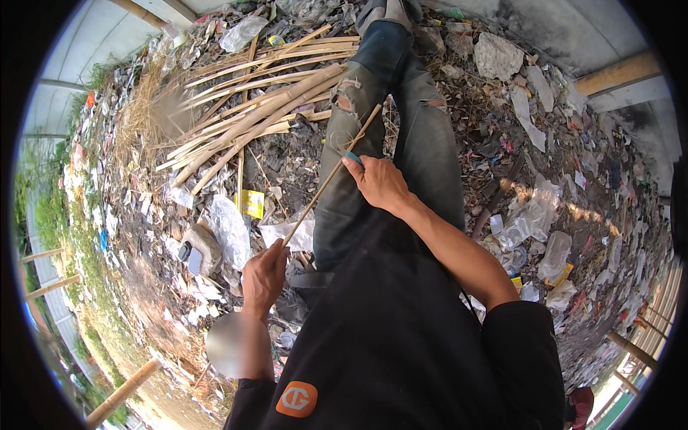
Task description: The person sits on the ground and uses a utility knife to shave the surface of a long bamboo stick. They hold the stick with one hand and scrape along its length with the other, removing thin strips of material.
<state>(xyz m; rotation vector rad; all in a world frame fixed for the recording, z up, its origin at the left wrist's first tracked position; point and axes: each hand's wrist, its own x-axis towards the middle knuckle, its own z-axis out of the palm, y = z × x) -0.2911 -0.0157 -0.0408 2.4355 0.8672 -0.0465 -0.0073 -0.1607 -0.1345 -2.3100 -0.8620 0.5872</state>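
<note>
The left hand (264, 276) is closed around the lower end of a thin bamboo strip (331, 175). The right hand (378, 183) clamps a small blue-handled tool (355, 159) against the strip, which slants across the person's jeans-clad leg (351, 143). Split bamboo (258, 107) lies beyond on the littered ground (545, 172).

A: Exposure check?
B: Daylight, bright overall. Sun patches on the ground (566, 208) at right and on the pale bamboo strips (265, 107) upper left; mid-frame sits in soft shade. The dark shirt (401, 337) is nearly crushed to black.
A: Glare?
B: Mild, on the plastic bags (229, 226) and white wall (573, 29). No clipping of note.
A: Sharpness?
B: Centre is crisp: the thin stick (331, 175) reads clean. One smeared oval blur low left near the forearm (236, 344), another fuzzy spot upper left.
A: Edges?
B: Heavy fisheye. Black circular vignette, posts and beams bow at the rim, detail softens there.
</note>
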